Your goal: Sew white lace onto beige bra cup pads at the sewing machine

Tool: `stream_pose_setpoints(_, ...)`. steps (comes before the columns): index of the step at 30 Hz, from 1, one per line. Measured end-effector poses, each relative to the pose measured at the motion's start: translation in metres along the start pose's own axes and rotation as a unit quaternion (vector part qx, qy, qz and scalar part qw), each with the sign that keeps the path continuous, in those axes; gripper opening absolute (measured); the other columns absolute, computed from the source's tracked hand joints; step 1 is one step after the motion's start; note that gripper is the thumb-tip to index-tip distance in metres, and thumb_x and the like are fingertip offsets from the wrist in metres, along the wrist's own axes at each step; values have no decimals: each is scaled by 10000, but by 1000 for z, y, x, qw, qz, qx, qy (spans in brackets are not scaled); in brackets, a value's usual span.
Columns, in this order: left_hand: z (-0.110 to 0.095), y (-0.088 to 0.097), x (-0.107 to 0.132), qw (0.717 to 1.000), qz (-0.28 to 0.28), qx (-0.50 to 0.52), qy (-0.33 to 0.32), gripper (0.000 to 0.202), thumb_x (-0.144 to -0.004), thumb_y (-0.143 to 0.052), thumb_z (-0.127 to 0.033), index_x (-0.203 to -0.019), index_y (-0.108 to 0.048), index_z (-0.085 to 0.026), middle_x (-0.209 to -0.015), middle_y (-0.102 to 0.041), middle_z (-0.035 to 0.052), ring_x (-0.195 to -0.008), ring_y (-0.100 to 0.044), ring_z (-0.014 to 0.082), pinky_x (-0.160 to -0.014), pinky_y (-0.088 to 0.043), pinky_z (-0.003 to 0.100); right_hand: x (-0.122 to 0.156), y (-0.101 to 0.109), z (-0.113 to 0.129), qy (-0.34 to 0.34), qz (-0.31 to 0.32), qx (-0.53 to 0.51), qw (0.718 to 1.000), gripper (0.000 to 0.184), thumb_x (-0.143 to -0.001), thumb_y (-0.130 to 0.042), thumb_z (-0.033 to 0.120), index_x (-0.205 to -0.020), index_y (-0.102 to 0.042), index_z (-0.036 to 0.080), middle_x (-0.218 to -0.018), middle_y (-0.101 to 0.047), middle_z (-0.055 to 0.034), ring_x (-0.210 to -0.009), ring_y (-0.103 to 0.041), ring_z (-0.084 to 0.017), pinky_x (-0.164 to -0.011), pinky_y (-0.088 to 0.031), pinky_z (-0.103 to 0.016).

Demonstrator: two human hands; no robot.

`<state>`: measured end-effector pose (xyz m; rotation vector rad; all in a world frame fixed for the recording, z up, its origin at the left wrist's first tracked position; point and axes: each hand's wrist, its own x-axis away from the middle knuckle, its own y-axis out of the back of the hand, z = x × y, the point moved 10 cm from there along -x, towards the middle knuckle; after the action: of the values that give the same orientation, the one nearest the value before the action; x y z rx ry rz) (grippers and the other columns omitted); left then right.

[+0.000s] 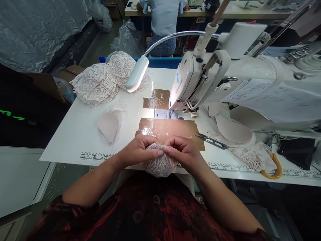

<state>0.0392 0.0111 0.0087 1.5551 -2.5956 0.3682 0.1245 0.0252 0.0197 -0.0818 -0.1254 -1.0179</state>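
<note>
Both my hands pinch the upper edge of a rounded white lace bra cup [161,166] at the table's front edge. My left hand [140,150] grips it from the left, thumb on top. From the right, my right hand [184,152] closes thumb and fingers on the same edge, the thumbs nearly touching. Just beyond lies brown tape [168,128] stuck on the table in front of the needle area of a white sewing machine [185,82]. Thread snips [212,140] rest to the right of my right hand. A beige cup pad [108,125] lies on the left.
A pile of white lace pieces [100,82] sits at the back left, beneath a lamp [137,74] on a bent neck. More pads [233,130] and lace [250,155] lie right, beside an amber curved handle [276,169]. A person [164,20] sits at another table beyond.
</note>
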Motion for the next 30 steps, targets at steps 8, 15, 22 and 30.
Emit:
stream_pose_setpoints(8, -38, 91, 26, 961, -267, -37, -62, 259, -759, -662, -376, -749, -527, -155, -620, -535, -14, -547, -481, 104, -508, -394, 238, -2, 52, -14, 2, -76, 15, 997, 236, -764, -672, 403, -829, -626, 181, -699, -563, 15, -607, -487, -101, -577, -419, -239)
stream_pose_setpoints(15, -83, 54, -34, 729, -246, -611, -183, 220, -821, -509, -199, -602, -492, -177, -611, -486, 25, -652, -475, 165, -613, -371, 301, -2, 91, 15, 59, -122, 256, 957, 188, -857, -545, 345, -910, -649, 198, -829, -646, -26, -695, -545, -145, -615, -415, -270)
stream_pose_setpoints(22, -10, -14, -97, 700, -106, -696, -116, 234, -857, -400, -126, -725, -593, -114, -674, -578, 124, -721, -534, 256, -649, -408, 369, -44, 70, 12, 67, -51, 451, 889, 280, -875, -427, 181, -1009, -672, 204, -939, -702, -46, -848, -601, -191, -716, -417, -288)
stream_pose_setpoints(30, -30, -18, -69, 765, 25, -638, -82, 323, -915, -428, -278, -712, -630, -129, -666, -594, 72, -683, -548, 186, -673, -456, 321, -42, 42, -13, 100, -12, 621, 778, 246, -875, -438, 141, -959, -667, 177, -900, -601, -69, -779, -512, -177, -618, -334, -282)
